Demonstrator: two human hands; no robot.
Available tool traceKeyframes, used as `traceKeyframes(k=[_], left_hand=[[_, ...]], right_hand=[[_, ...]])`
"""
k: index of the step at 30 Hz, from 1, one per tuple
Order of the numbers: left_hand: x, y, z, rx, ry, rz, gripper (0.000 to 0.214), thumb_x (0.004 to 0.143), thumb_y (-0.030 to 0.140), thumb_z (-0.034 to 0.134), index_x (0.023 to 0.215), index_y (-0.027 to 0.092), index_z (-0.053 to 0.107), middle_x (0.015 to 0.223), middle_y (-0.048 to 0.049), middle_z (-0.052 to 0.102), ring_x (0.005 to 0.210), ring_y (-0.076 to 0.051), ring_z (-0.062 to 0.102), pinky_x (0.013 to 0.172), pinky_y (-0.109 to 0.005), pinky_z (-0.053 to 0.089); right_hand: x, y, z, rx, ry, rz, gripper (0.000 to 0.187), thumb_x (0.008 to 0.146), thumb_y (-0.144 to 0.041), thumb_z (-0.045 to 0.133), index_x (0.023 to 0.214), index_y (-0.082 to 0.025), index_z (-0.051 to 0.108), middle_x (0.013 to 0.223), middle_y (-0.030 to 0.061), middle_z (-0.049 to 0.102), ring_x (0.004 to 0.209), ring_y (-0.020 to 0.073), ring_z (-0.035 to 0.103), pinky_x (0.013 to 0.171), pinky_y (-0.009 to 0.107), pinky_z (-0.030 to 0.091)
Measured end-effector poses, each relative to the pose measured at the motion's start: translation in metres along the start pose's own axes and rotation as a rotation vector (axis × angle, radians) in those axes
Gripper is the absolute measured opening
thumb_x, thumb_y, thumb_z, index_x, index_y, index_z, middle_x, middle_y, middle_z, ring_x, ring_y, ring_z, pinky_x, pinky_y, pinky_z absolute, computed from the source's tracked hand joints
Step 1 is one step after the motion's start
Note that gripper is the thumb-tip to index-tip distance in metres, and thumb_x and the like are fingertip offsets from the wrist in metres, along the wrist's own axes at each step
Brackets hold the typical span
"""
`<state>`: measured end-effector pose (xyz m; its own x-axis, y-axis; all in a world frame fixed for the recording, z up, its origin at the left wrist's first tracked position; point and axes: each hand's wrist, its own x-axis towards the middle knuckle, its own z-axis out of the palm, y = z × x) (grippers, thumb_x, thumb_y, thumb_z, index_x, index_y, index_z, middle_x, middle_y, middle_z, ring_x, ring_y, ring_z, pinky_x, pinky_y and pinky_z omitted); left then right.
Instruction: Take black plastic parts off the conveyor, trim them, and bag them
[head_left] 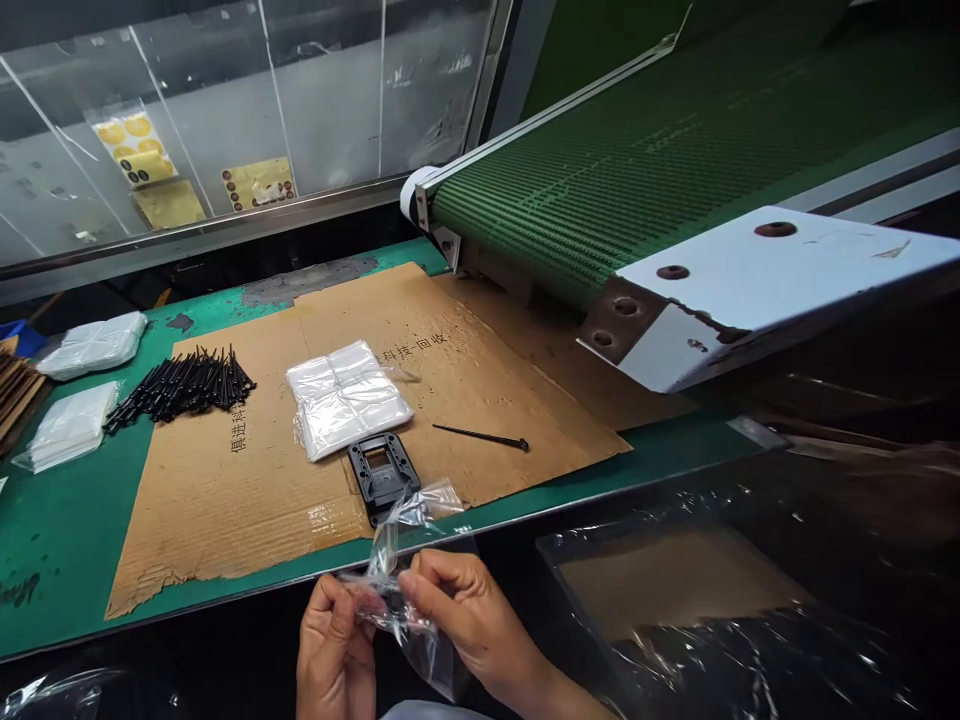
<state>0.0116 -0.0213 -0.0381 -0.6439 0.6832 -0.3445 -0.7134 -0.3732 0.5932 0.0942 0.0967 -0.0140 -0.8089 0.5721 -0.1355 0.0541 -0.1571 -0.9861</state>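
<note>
My left hand and my right hand both pinch a crumpled clear plastic bag just in front of the table edge. Something small and dark shows through the film between my fingers; I cannot make out what it is. Beyond the bag, a black plastic plate with a square opening lies on the cardboard, partly behind the bag's loose end. A tied stack of clear bags rests just past the plate. To its right lies a single thin black rod with a small head.
A cardboard sheet covers part of the green table. A heap of black rods and more bag stacks sit at left. The green conveyor belt with its white end housing juts in from the right. Clear film lies at lower right.
</note>
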Motion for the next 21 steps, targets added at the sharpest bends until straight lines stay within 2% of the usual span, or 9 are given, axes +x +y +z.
traceKeyframes(k=[3, 6, 8, 10, 14, 16, 17, 19, 21], left_hand=[[0.006, 0.010, -0.009, -0.146, 0.070, -0.117, 0.009, 0.072, 0.020, 0.069, 0.069, 0.018, 0.061, 0.061, 0.0032, 0.060, 0.059, -0.008, 0.056, 0.063, -0.020, 0.046], [0.004, 0.014, -0.008, -0.139, 0.060, -0.173, 0.018, 0.067, 0.027, 0.073, 0.077, 0.018, 0.061, 0.064, 0.0019, 0.061, 0.061, -0.010, 0.058, 0.064, -0.023, 0.048], [-0.001, 0.011, -0.003, -0.034, 0.036, -0.044, 0.035, 0.057, 0.034, 0.079, 0.082, 0.020, 0.058, 0.063, 0.0015, 0.062, 0.059, -0.012, 0.058, 0.059, -0.023, 0.048], [-0.003, 0.008, 0.001, 0.126, 0.091, 0.138, 0.044, 0.053, 0.031, 0.082, 0.084, 0.022, 0.052, 0.052, 0.0063, 0.055, 0.048, -0.008, 0.051, 0.050, -0.017, 0.042], [0.005, 0.006, -0.001, 0.410, 0.315, 0.301, 0.033, 0.070, 0.036, 0.070, 0.091, 0.023, 0.047, 0.049, 0.0100, 0.045, 0.042, -0.005, 0.039, 0.045, -0.016, 0.033], [0.011, 0.008, -0.006, 0.683, 0.388, 0.533, 0.036, 0.075, 0.035, 0.064, 0.105, 0.024, 0.048, 0.061, 0.0060, 0.050, 0.051, -0.009, 0.045, 0.051, -0.021, 0.038], [0.014, 0.009, -0.008, 0.880, 0.415, 0.731, 0.040, 0.075, 0.031, 0.065, 0.111, 0.026, 0.048, 0.070, 0.0032, 0.052, 0.060, -0.012, 0.049, 0.057, -0.024, 0.040], [0.017, 0.014, -0.011, 1.300, 0.372, 1.178, 0.041, 0.073, 0.021, 0.066, 0.111, 0.029, 0.053, 0.089, -0.0022, 0.052, 0.080, -0.017, 0.051, 0.071, -0.032, 0.041], [0.018, 0.021, -0.011, 1.589, 0.263, 1.499, 0.030, 0.073, 0.014, 0.065, 0.099, 0.029, 0.062, 0.100, -0.0058, 0.051, 0.096, -0.023, 0.047, 0.079, -0.038, 0.036]], right_hand=[[0.006, 0.000, -0.003, 0.082, 0.173, -0.005, 0.046, 0.073, -0.053, 0.060, 0.050, -0.019, 0.041, 0.053, -0.0002, 0.053, 0.053, 0.0115, 0.045, 0.054, 0.025, 0.035], [0.009, -0.002, -0.001, 0.194, 0.201, 0.017, 0.042, 0.069, -0.049, 0.066, 0.056, -0.020, 0.040, 0.056, -0.0006, 0.056, 0.056, 0.0132, 0.051, 0.057, 0.025, 0.040], [0.008, -0.004, 0.002, 0.216, 0.199, 0.009, 0.035, 0.069, -0.047, 0.068, 0.068, -0.020, 0.045, 0.057, -0.0026, 0.056, 0.056, 0.0132, 0.054, 0.057, 0.025, 0.042], [0.007, -0.004, 0.004, 0.151, 0.204, -0.047, 0.029, 0.074, -0.044, 0.065, 0.083, -0.021, 0.051, 0.059, -0.0023, 0.057, 0.057, 0.0138, 0.056, 0.057, 0.025, 0.043], [0.006, -0.004, 0.007, -0.171, 0.256, -0.327, 0.012, 0.086, -0.030, 0.052, 0.085, -0.020, 0.058, 0.066, 0.0019, 0.062, 0.060, 0.0151, 0.058, 0.057, 0.026, 0.044], [0.007, -0.006, 0.009, -0.359, 0.219, -0.539, 0.012, 0.087, -0.020, 0.047, 0.084, -0.020, 0.059, 0.067, 0.0023, 0.062, 0.061, 0.0147, 0.056, 0.058, 0.027, 0.044], [0.009, -0.009, 0.010, -0.440, 0.166, -0.644, 0.014, 0.087, -0.015, 0.046, 0.084, -0.019, 0.058, 0.067, 0.0023, 0.062, 0.061, 0.0143, 0.055, 0.059, 0.027, 0.043], [0.012, -0.014, 0.012, -0.566, 0.014, -0.816, 0.018, 0.086, -0.008, 0.041, 0.084, -0.017, 0.057, 0.067, 0.0025, 0.062, 0.060, 0.0137, 0.053, 0.059, 0.027, 0.041], [0.016, -0.020, 0.014, -0.674, -0.140, -0.930, 0.020, 0.084, -0.006, 0.037, 0.083, -0.015, 0.056, 0.066, 0.0033, 0.061, 0.060, 0.0141, 0.051, 0.058, 0.028, 0.039]])
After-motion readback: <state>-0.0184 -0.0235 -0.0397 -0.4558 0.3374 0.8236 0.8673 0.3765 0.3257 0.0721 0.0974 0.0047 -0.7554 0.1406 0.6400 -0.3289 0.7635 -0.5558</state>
